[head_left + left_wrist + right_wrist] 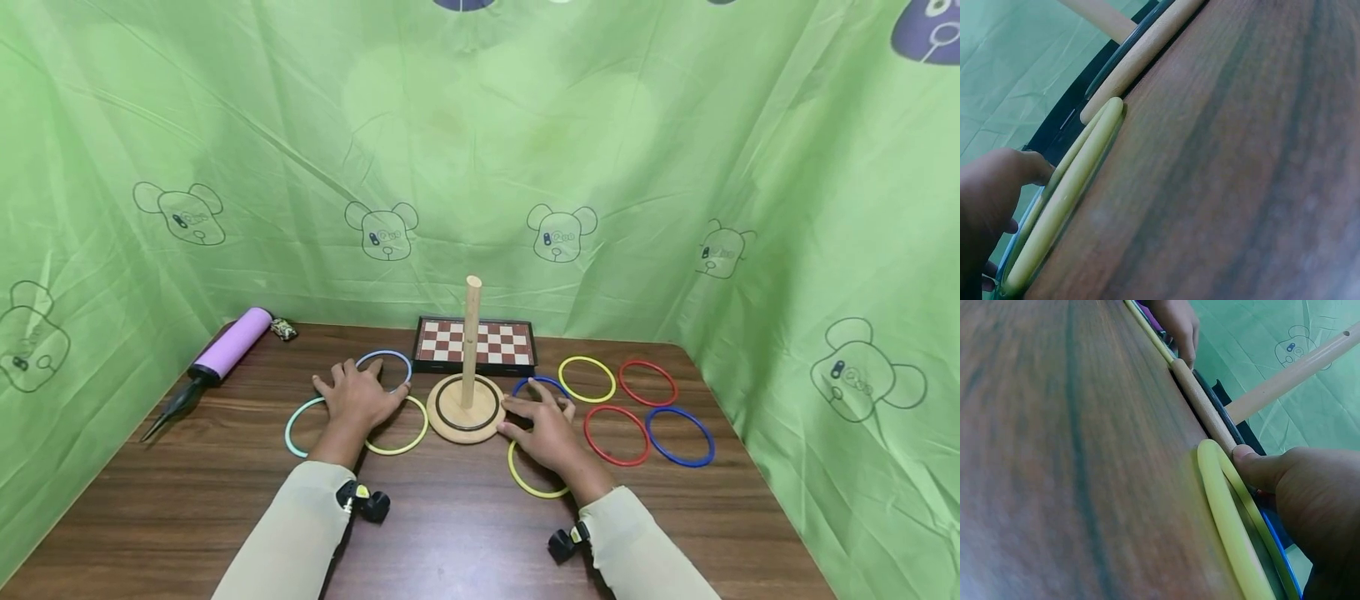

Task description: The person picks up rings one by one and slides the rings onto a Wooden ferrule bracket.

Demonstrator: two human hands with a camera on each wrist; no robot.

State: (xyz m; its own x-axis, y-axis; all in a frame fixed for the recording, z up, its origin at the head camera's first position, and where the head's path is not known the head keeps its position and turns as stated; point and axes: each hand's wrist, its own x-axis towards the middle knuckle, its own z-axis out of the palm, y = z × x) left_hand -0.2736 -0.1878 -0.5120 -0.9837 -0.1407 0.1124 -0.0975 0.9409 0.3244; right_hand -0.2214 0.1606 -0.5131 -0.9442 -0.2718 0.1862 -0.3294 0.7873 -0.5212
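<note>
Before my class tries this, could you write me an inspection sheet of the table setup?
Surface: wood-grain table, glossy toward the front.
Job's things: wooden post upright on a round base; black ring around its foot; three coloured rings at left, six coloured rings at right, some partly hidden.
Clutter: purple pump at left, small packet by its end, checkered board behind the base.
Hands: left hand spread over the left rings; right hand with fingertips at the base's edge.
Cables: nothing seen.
Surroundings: green curtain printed with mouse heads.
</note>
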